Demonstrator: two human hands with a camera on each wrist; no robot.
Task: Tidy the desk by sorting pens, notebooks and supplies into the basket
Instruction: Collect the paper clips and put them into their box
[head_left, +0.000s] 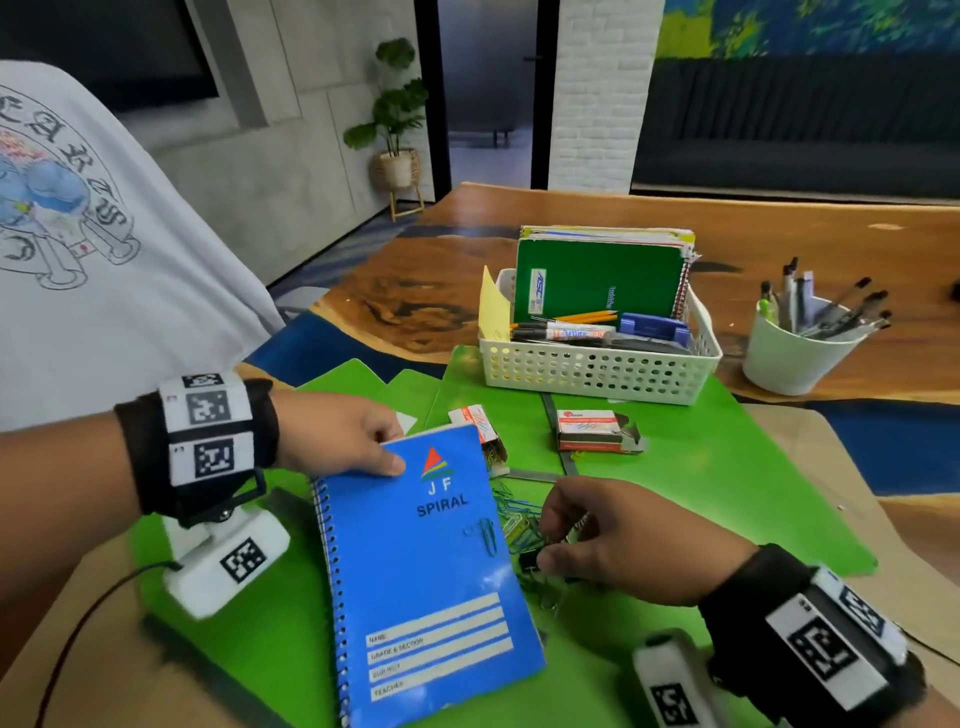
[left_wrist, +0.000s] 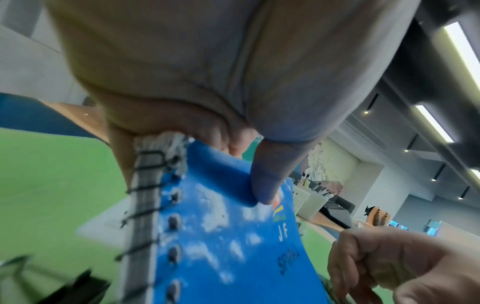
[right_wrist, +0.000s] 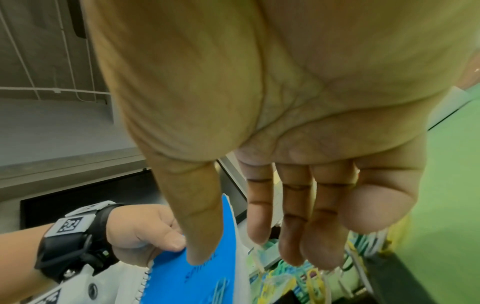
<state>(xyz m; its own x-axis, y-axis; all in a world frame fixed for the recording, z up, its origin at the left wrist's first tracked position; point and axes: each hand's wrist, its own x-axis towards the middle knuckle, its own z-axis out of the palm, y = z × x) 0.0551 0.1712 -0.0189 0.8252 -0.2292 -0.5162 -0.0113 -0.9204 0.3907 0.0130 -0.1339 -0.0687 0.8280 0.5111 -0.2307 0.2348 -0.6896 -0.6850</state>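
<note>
My left hand (head_left: 387, 447) grips the top edge of a blue spiral notebook (head_left: 421, 571), thumb (left_wrist: 267, 181) on the cover and fingers underneath. The notebook (left_wrist: 221, 246) is tilted above the green mat (head_left: 727, 467), and one paper clip (head_left: 487, 535) lies on its cover. To its right, my right hand (head_left: 550, 538) hovers over a pile of coloured paper clips (head_left: 511, 514) and a black binder clip (head_left: 530, 561). In the right wrist view its fingers (right_wrist: 291, 236) hang relaxed above the clips (right_wrist: 311, 277) and hold nothing. The white perforated basket (head_left: 597, 369) stands behind, holding notebooks, pencils and markers.
Two small staple boxes (head_left: 592, 430) (head_left: 478, 423) lie on the mat between the hands and the basket. A white cup of pens (head_left: 789, 358) stands at the right on the wooden table. A person in a white T-shirt (head_left: 78, 234) is close on the left.
</note>
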